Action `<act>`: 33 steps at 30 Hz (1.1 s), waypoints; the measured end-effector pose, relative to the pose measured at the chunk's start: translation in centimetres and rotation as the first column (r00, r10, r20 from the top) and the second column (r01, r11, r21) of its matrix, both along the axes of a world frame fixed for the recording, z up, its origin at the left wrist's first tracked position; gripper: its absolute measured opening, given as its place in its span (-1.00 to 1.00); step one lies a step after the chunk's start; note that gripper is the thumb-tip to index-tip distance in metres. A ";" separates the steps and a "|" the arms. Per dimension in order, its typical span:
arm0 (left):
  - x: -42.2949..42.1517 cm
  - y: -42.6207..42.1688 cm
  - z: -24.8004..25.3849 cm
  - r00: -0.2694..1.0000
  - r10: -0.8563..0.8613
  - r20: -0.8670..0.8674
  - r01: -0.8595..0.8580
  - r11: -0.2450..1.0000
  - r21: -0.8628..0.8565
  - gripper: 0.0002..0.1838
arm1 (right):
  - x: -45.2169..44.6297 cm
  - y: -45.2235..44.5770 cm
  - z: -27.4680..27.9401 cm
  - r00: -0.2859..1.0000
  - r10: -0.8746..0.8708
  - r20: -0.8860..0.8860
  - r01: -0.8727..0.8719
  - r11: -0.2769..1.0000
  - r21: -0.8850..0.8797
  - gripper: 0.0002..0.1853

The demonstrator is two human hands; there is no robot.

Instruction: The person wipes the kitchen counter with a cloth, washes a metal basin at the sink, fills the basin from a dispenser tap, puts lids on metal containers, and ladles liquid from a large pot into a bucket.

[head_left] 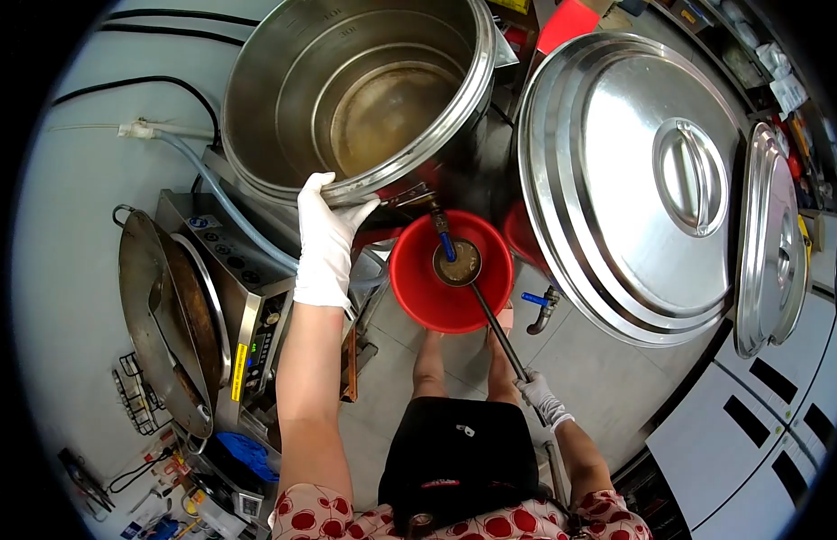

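My left hand (325, 238), in a white glove, grips the near rim of a large steel stockpot (283, 99). The pot leans toward me, with some cloudy brownish liquid at its bottom. My gloved right hand (542, 398) is closed around the long dark handle of a ladle (501, 337). The ladle's round bowl, holding brownish liquid, is over a red bucket (416, 292), directly under the pot's blue-handled tap (443, 236). The bucket stands below the pot, in front of my legs.
A big steel lid (607, 135) covers another vessel at right, with a blue-handled tap (542, 306) below. Another lidded vessel (768, 243) stands farther right. At left are a wok (144, 306) with a ladle inside, a control panel (261, 346) and a grey hose (220, 193).
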State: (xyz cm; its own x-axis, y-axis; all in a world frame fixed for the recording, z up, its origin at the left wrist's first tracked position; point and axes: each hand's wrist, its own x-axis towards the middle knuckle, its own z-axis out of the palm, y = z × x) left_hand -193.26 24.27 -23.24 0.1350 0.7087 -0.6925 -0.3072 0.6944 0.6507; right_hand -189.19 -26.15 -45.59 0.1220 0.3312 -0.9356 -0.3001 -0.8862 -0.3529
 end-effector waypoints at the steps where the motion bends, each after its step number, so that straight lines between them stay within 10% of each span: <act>1: 0.0 0.0 0.1 1.000 0.002 -0.001 -0.002 1.000 0.002 -0.51 | 0.0 0.0 0.0 1.000 0.003 0.000 -0.003 1.000 -0.007 -0.86; 33: -0.4 -1.0 -0.1 1.000 -0.009 -0.007 0.010 1.000 0.029 -0.50 | -0.6 -1.6 -1.4 0.998 -0.061 -0.007 0.061 0.998 0.026 -0.83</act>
